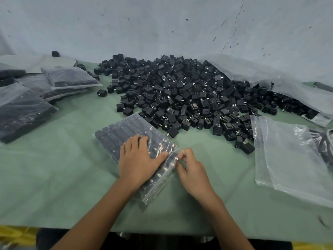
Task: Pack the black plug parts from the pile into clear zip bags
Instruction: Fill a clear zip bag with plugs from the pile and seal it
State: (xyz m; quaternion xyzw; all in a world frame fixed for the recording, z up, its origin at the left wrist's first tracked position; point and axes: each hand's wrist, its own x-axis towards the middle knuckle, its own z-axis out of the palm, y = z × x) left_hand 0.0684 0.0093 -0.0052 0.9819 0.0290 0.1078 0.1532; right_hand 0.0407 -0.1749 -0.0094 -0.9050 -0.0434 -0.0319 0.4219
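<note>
Fingers straight, the left hand [138, 159] flattens the filled zip bag [119, 130]; the right hand [191, 168] pinches its seal [175, 156]. I'd slide that pinch along evenly.

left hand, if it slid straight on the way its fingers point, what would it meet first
Past the filled zip bag it presses, the left hand would likely meet the near edge of the plug pile.

1 head-worn wide-angle view, forward and down, close over the left hand [138, 159], right hand [191, 170] and green table [54, 177]
</note>
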